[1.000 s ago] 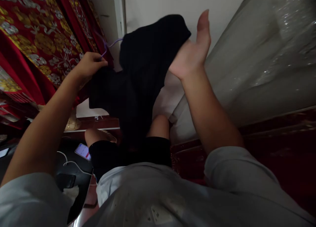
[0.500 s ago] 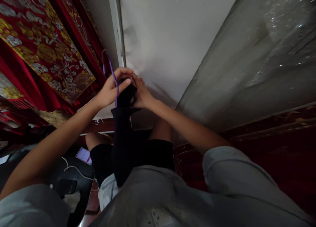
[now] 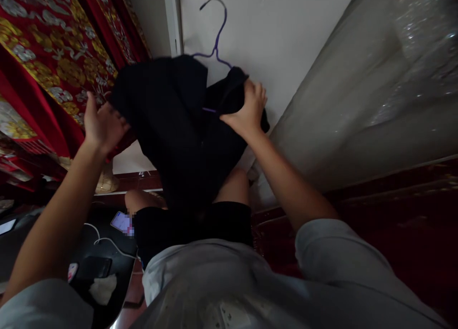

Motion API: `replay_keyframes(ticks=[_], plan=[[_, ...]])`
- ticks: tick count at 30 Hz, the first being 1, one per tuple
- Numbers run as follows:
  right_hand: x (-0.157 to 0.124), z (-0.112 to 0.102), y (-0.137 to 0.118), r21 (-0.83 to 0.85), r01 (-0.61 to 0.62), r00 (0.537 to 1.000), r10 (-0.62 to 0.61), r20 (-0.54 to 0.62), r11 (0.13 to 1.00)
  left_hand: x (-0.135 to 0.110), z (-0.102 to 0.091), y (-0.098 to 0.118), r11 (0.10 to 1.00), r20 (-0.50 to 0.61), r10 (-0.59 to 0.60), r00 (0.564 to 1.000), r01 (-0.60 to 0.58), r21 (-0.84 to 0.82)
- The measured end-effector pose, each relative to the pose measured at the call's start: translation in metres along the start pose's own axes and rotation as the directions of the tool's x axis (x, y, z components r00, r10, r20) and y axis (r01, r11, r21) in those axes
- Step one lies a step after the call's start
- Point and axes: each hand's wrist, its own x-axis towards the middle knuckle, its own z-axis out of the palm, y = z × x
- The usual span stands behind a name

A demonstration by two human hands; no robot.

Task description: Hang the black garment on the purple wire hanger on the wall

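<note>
The left hand (image 3: 100, 126) is spread, its fingertips on or just behind the edge of the dark garment (image 3: 161, 114); from here I can't tell which. The right hand (image 3: 248, 112) pinches the cloth by the neck. The garment hangs between both hands, with a bit of the purple hanger (image 3: 216, 50) showing inside the neck, just beside my right thumb. I think the left side could slip, because those spread fingers don't grip. If the right pinch gets loose, it could all drop on the knees (image 3: 236, 186) below the hands. I can't see if the right hand has the hanger too.

It's tight by the left hand: red cloth (image 3: 71, 47) is close, and a sleeve could rub it. Past both hands, the bare white panel (image 3: 272, 28) leaves room around the hook. Right of the right hand, a grey sheet (image 3: 329, 95) slants down, with some space before it.
</note>
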Motion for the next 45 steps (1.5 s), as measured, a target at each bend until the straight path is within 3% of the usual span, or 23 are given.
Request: replay_keyframes(ticks=[2,4,8,10,13,15,16,17,18,19,20,21,23,24,27,31,33,39,45], plan=[[0.021,-0.006,-0.007,-0.01,0.003,1.0,-0.003,0.029,1.0,-0.004,-0.004,-0.023,1.0,-0.041,-0.006,0.999,0.005,-0.016],[0.037,-0.011,-0.02,0.004,0.022,0.992,-0.022,0.125,1.0,-0.008,-0.003,-0.054,0.997,-0.122,0.075,0.99,-0.072,0.033],[0.042,-0.024,-0.047,0.085,0.123,0.953,-0.141,0.267,0.989,-0.02,0.0,-0.11,0.969,-0.323,0.244,0.914,-0.218,0.113],[0.027,-0.031,-0.054,0.065,0.171,0.942,-0.182,0.28,0.983,-0.033,0.0,-0.131,0.974,-0.382,0.226,0.896,-0.197,0.114],[-0.012,-0.028,-0.055,0.08,0.17,0.954,-0.185,0.235,0.982,-0.061,0.009,-0.158,0.996,-0.415,0.086,0.906,-0.092,0.006],[-0.049,-0.008,-0.053,0.182,0.038,0.988,-0.065,0.144,0.983,-0.081,0.023,-0.17,0.991,-0.428,-0.016,0.903,-0.042,-0.124],[-0.069,0.008,-0.053,0.261,-0.084,0.995,0.065,0.08,0.962,-0.091,0.03,-0.174,0.983,-0.442,-0.048,0.896,-0.037,-0.181],[-0.091,0.026,-0.053,0.348,-0.227,0.973,0.225,0.047,0.909,-0.099,0.037,-0.176,0.975,-0.457,-0.068,0.887,-0.038,-0.217],[-0.114,0.046,-0.055,0.42,-0.385,0.92,0.376,0.107,0.822,-0.106,0.043,-0.177,0.971,-0.465,-0.084,0.881,-0.033,-0.237],[-0.136,0.065,-0.057,0.454,-0.544,0.836,0.497,0.231,0.705,-0.112,0.046,-0.176,0.97,-0.465,-0.097,0.88,-0.021,-0.242],[-0.157,0.081,-0.06,0.441,-0.688,0.724,0.583,0.368,0.576,-0.117,0.047,-0.173,0.972,-0.457,-0.106,0.883,-0.005,-0.234],[-0.175,0.095,-0.064,0.414,-0.786,0.617,0.627,0.476,0.459,-0.121,0.047,-0.169,0.976,-0.446,-0.106,0.889,0.006,-0.219],[-0.201,0.11,-0.073,0.395,-0.848,0.527,0.63,0.57,0.352,-0.128,0.041,-0.16,0.982,-0.433,-0.084,0.897,0.001,-0.187],[-0.208,0.111,-0.077,0.401,-0.857,0.511,0.624,0.59,0.322,-0.131,0.038,-0.155,0.984,-0.437,-0.07,0.897,-0.011,-0.179],[-0.208,0.1,-0.087,0.462,-0.844,0.528,0.576,0.625,0.272,-0.139,0.033,-0.147,0.983,-0.431,-0.085,0.898,0.006,-0.182],[-0.185,0.079,-0.096,0.558,-0.772,0.635,0.394,0.664,0.304,-0.146,0.043,-0.146,0.98,-0.362,-0.132,0.923,0.067,-0.187],[-0.178,0.073,-0.1,0.576,-0.743,0.669,0.369,0.646,0.341,-0.147,0.048,-0.147,0.978,-0.331,-0.128,0.935,0.063,-0.198],[-0.177,0.071,-0.107,0.581,-0.786,0.607,0.441,0.66,0.212,-0.153,0.051,-0.141,0.976,-0.331,-0.103,0.938,0.031,-0.215],[-0.178,0.069,-0.112,0.682,-0.682,0.728,0.342,0.594,0.265,-0.158,0.049,-0.138,0.986,-0.337,-0.099,0.936,0.047,-0.16]])
